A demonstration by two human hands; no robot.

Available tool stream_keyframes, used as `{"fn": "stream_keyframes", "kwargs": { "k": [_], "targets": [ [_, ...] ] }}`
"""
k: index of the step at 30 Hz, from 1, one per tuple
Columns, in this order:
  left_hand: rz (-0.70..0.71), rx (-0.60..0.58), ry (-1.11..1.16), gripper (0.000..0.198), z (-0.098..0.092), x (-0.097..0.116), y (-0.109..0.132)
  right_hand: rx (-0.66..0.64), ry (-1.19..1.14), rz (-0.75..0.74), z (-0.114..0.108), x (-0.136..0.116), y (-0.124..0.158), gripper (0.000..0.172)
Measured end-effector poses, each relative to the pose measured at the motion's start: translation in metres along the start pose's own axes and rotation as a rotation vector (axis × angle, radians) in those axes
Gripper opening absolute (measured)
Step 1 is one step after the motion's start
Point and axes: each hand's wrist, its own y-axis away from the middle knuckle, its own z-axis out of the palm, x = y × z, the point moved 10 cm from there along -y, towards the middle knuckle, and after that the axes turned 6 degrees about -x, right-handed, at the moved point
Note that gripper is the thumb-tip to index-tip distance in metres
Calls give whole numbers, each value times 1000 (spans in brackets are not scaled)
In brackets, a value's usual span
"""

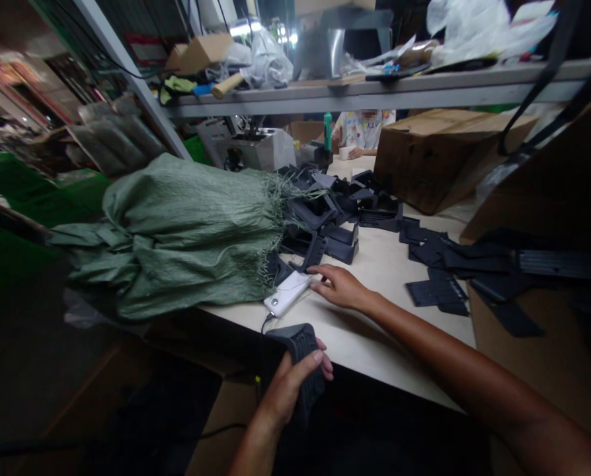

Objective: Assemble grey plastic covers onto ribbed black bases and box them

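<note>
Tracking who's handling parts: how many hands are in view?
3. The left hand grips a black ribbed plastic part; the right hand lies beside a white corded device; a co-worker's hand rests at the far end of the bench. Others may be hidden.

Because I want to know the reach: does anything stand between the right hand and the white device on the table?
Nothing visible does: the right hand lies directly beside the white device, fingertips at its end.

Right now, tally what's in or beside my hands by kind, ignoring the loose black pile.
black ribbed plastic part in the left hand: 1
white phone by the right hand: 1
green woven sack: 1
Total: 3
</note>
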Motion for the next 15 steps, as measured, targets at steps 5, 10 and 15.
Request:
{"fn": "stream_keyframes", "kwargs": {
  "k": [5,10,15],
  "targets": [
    [-32,25,19,44,-8,-13,22,-46,187,22,-11,6,-54,60],
    [-69,82,20,44,-18,-18,38,-10,328,158,-36,22,-73,43],
    [-75,58,-141,47,-10,-10,43,62,398,251,-53,22,-66,49]
  ]
}}
